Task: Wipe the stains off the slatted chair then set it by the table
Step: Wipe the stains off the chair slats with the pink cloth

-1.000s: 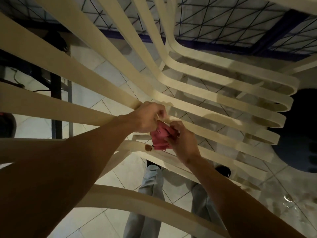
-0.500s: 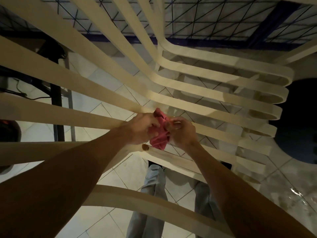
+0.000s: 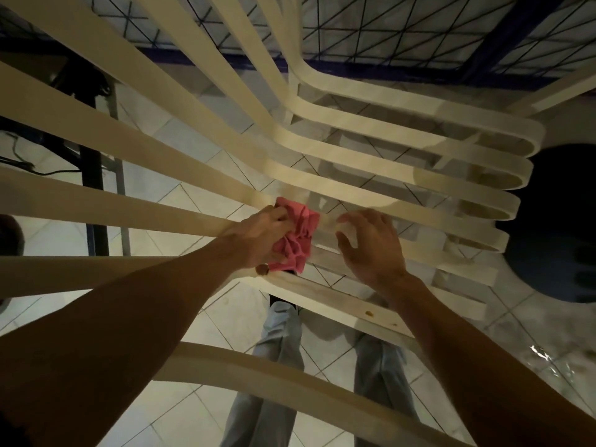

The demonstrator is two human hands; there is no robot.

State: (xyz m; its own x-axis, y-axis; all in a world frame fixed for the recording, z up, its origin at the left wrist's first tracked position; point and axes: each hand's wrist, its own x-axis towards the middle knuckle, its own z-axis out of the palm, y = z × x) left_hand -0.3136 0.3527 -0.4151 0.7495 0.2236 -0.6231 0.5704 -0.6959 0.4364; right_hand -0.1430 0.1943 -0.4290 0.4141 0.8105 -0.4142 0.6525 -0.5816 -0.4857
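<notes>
The slatted chair filled the view, its slats running from 9 toward 4 o'clock. The left hand clutched a pink cloth against a middle slat; the right hand, at the cloth's 3 o'clock, spread loose.

1. The left hand grips a crumpled pink cloth against the cream slatted chair.
2. The right hand hovers beside it, fingers loosely spread.
3. Yellowish stains dot a lower slat.

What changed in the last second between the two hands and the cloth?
The right hand let go of the crumpled pink cloth and drew away rightward, fingers spread. The left hand still grips the cloth, alone now, against the cream slatted chair, which stayed put.
</notes>
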